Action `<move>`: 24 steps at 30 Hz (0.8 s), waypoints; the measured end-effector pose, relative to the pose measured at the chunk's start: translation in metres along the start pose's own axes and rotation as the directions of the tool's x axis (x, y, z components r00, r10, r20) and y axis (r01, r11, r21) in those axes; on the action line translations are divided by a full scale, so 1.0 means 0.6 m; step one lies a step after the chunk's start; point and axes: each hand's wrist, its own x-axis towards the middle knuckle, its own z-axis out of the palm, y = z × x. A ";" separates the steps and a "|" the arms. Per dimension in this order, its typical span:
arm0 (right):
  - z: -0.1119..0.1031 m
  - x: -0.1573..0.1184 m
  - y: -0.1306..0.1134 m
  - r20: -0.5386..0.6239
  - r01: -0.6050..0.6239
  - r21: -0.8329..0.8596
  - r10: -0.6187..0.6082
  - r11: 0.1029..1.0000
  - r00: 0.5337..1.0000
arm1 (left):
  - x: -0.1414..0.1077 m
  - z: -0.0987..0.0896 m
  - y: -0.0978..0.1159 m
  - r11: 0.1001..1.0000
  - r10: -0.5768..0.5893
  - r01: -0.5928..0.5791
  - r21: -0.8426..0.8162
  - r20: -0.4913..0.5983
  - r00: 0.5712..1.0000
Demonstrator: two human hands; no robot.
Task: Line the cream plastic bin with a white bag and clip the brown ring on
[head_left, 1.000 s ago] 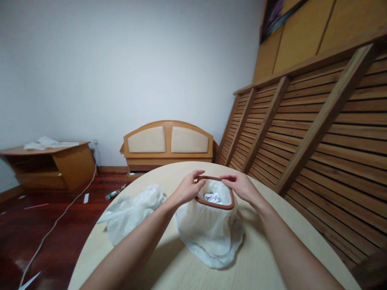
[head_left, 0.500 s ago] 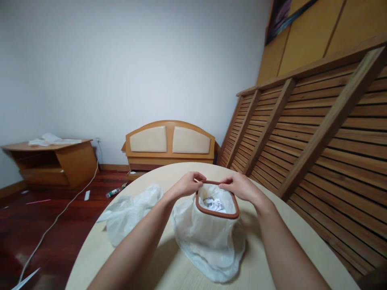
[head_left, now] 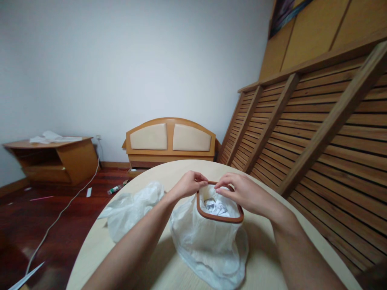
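Note:
A small trash bin with a brown rim (head_left: 220,218) stands on the round table (head_left: 281,257). A white plastic bag (head_left: 208,245) lines it and hangs down outside, spreading over the tabletop. Inside the bin lies crumpled white paper (head_left: 216,207). At the rim's far left corner my left hand (head_left: 190,185) is closed, finger and thumb pinching the rim with the bag edge. My right hand (head_left: 242,190) reaches over the far right side of the rim, fingers slightly curved and apart, tips just over the opening. Whether they touch the bag is hard to see.
Another crumpled white plastic bag (head_left: 136,209) lies on the table's left. Beyond stand a headboard (head_left: 171,137) and a low cabinet (head_left: 75,161). A slatted wooden frame (head_left: 317,121) leans at the right. A cable (head_left: 63,213) and a bottle (head_left: 114,189) lie on the floor.
My right hand has let go of the far rim, its fingers opening and shifting over the bin's mouth. My left hand keeps its pinch at the rim.

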 end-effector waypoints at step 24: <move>0.009 -0.011 0.033 -0.176 -0.414 -0.150 0.388 0.898 0.905 | -0.019 0.002 0.015 0.993 0.009 -0.001 0.121 -0.062 0.998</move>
